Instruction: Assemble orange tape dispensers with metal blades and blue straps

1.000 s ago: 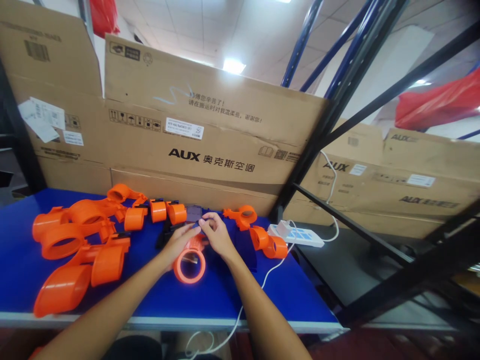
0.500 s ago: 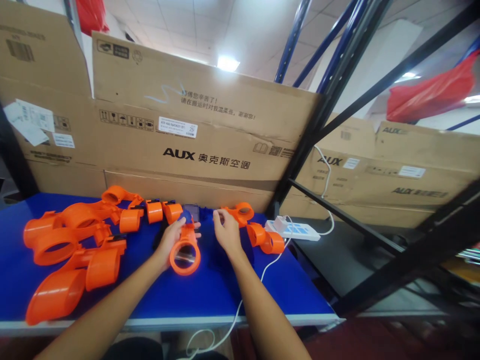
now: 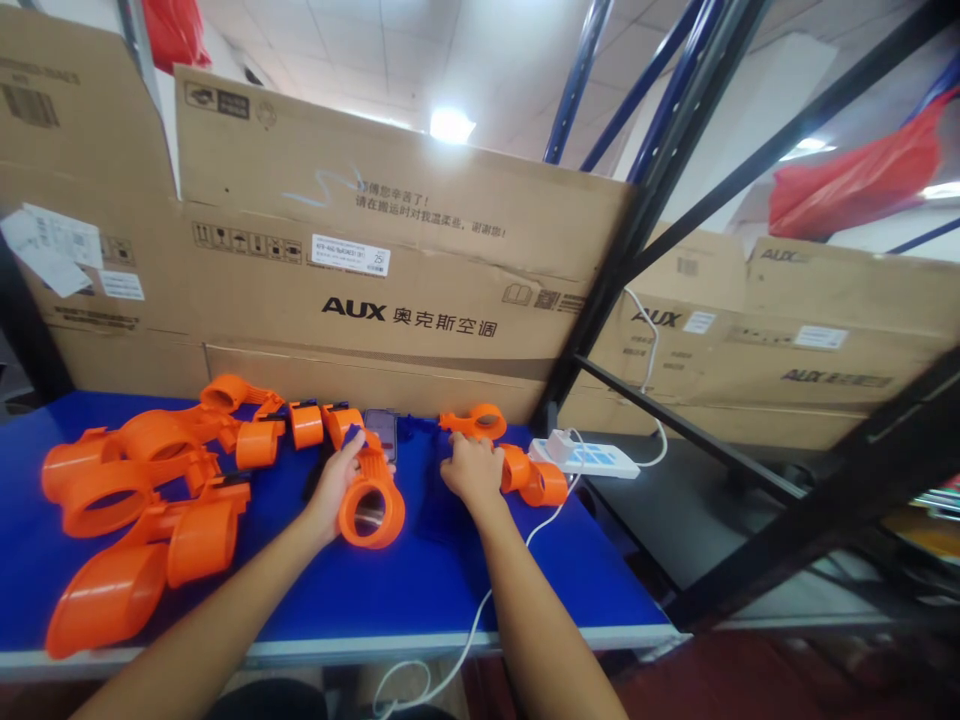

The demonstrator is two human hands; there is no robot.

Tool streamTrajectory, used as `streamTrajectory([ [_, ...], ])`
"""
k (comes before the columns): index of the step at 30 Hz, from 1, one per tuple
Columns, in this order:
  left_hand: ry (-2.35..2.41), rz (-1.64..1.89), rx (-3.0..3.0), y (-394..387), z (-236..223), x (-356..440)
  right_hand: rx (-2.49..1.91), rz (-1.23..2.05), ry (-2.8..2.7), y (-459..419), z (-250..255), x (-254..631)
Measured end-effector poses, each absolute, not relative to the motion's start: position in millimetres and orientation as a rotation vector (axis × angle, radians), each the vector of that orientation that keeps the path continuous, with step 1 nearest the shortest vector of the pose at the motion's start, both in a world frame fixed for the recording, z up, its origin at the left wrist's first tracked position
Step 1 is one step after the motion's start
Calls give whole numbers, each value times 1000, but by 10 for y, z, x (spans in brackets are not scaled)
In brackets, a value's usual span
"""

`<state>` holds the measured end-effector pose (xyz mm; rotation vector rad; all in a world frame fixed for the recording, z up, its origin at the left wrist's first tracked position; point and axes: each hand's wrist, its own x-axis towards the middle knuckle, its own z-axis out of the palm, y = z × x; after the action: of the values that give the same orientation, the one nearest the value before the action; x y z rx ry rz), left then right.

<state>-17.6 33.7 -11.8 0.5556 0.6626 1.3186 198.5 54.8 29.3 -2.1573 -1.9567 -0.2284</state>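
My left hand (image 3: 337, 482) is closed around the handle of an orange plastic tape dispenser (image 3: 346, 522), whose round ring faces me. A bit of blue shows at the handle's top, by my thumb. My right hand (image 3: 474, 468) is over a dark blue item (image 3: 450, 515) that I cannot make out clearly. Its back faces up and its fingers bend down out of sight, so what they touch is hidden. Just beyond it lies another orange dispenser (image 3: 480, 420), and orange rings (image 3: 546, 484) sit to its right.
Several orange dispensers (image 3: 112, 590) are heaped on the left of the blue table (image 3: 360, 600). A phone-like object (image 3: 382, 432) lies at the back. A white power strip (image 3: 589, 456) with a cable sits right, beside a black rack post (image 3: 592, 330). A cardboard box (image 3: 412, 270) walls off the back.
My right hand has moved slightly right and turned from a raised pinch to fingers pointing down. My left hand still holds the dispenser, tilted a little differently.
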Motion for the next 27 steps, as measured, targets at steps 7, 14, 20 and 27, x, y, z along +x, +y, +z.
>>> streamTrajectory([
  [7,674,1315,572,345,-141,-166,-2101,-184,-1968,551,286,1980],
  [14,666,1313,572,358,-162,-164,-2002,-126,-1965,593,227,1991],
  [20,659,1313,588,338,-132,-165,-1873,-124,-1904,620,269,2009],
  [27,528,1175,687,241,-94,-153,-1139,-70,-1626,570,330,1854],
])
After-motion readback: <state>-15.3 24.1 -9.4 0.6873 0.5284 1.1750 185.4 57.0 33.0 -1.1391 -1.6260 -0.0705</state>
